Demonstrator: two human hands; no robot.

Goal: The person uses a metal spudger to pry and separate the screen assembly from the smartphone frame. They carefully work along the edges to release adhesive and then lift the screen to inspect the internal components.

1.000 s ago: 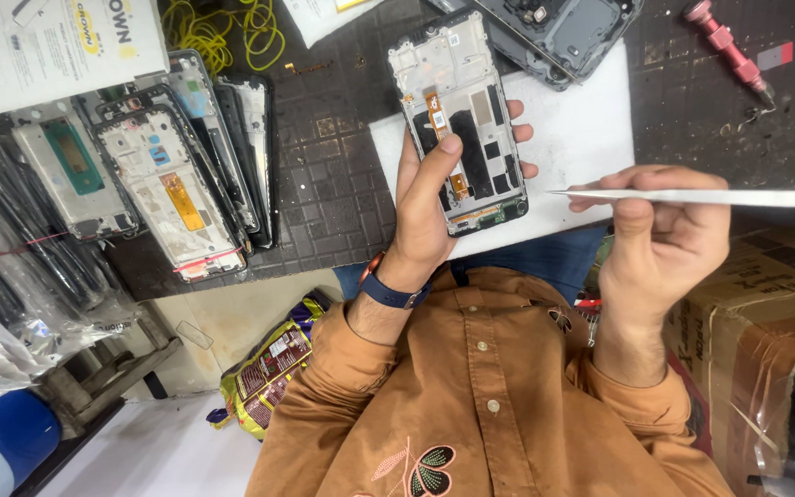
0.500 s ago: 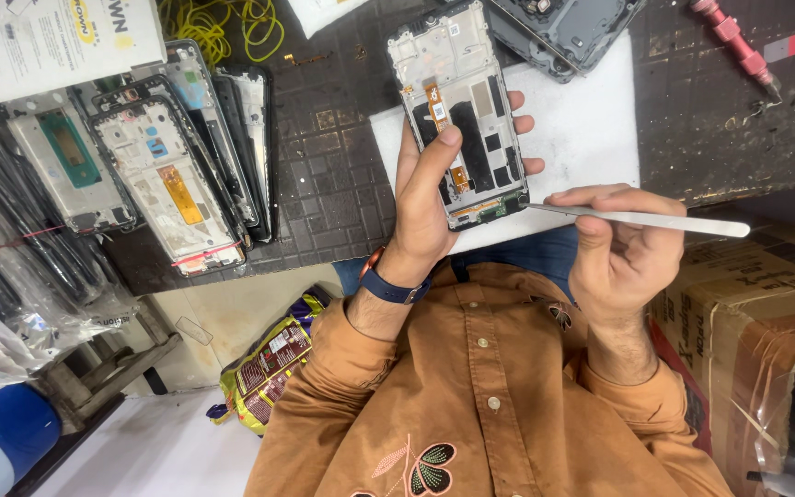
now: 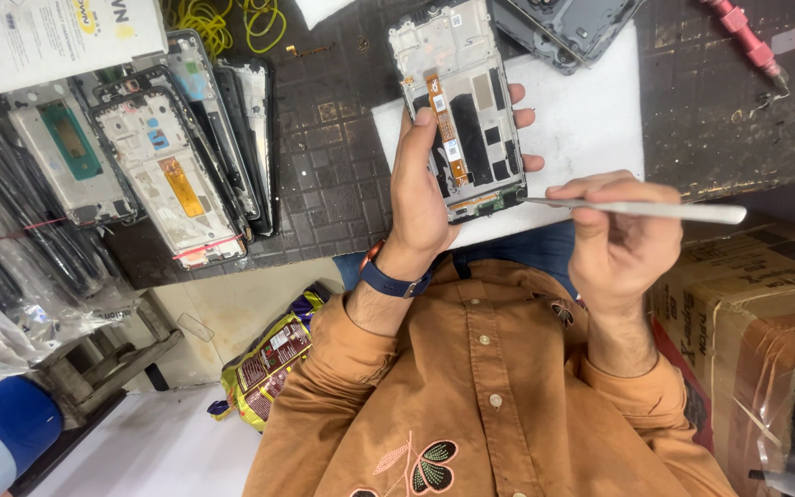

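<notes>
One opened phone frame [image 3: 460, 110], its inner side up with an orange flex strip down the middle, is grasped in the left hand [image 3: 420, 184], thumb laid across its face and fingertips showing past its far side. It is held above a white sheet [image 3: 591, 115] on the dark gridded counter [image 3: 328, 175]. The right hand [image 3: 623, 235] is clenched around one slim metal pry tool [image 3: 637, 210], whose tip touches the frame's lower corner.

Toward the counter's left edge stands a row of several more phone frames [image 3: 172, 166], leaning on each other; the exact count is unclear. At the far edge lie a yellow cable coil [image 3: 227, 20], a dark phone shell [image 3: 568, 23] and one red screwdriver [image 3: 745, 41]. A cardboard box [image 3: 747, 313] sits beside the right forearm.
</notes>
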